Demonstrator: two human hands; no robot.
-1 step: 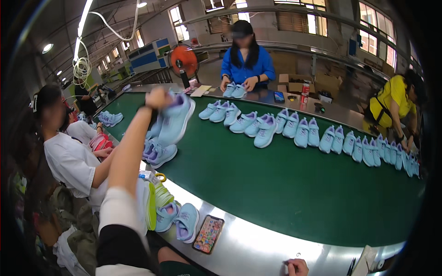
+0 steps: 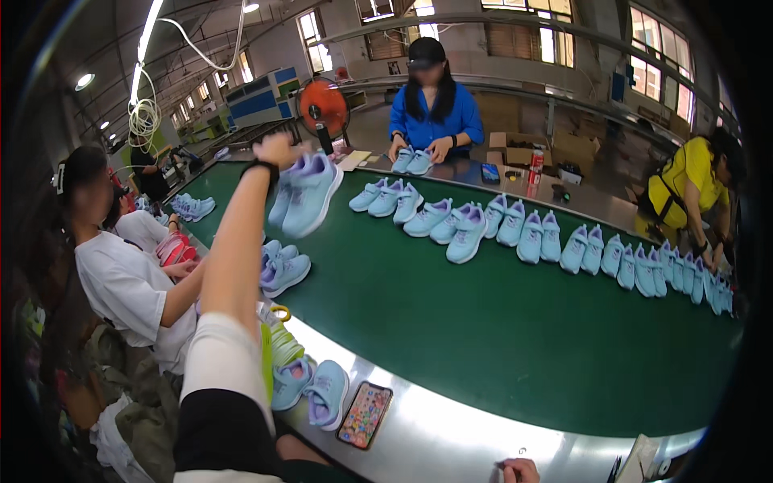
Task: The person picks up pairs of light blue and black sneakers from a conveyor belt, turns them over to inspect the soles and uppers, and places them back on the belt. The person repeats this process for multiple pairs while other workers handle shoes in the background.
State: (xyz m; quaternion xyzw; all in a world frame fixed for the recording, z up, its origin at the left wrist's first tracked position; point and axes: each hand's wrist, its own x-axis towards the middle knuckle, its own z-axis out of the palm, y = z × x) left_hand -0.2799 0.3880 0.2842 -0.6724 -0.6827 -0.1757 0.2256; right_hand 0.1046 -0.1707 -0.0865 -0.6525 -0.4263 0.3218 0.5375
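My left arm reaches out over the green belt (image 2: 451, 338), and my left hand (image 2: 279, 150) is closed at the top of a pair of light blue sneakers (image 2: 312, 197). They hang above the belt, toes tilted down. Below them, more light blue sneakers (image 2: 285, 272) lie on the belt's left side. My right hand (image 2: 521, 470) is at the lower edge, over the metal border, fingers curled around a small dark bit I cannot make out. Two more sneakers (image 2: 327, 393) lie on the near metal border, beside a phone (image 2: 365, 414) with a lit screen.
A long row of light blue sneakers (image 2: 467, 233) runs along the far side. Across the belt, a person in blue (image 2: 435, 113) holds a pair; one in yellow (image 2: 692, 173) bends at the right. A person in white (image 2: 125, 286) sits at left. Yellow-green pieces (image 2: 283, 344) lie near my arm.
My left forearm has shifted slightly right. The held sneakers have turned a little, so both now show more apart. My right hand stays in almost the same place.
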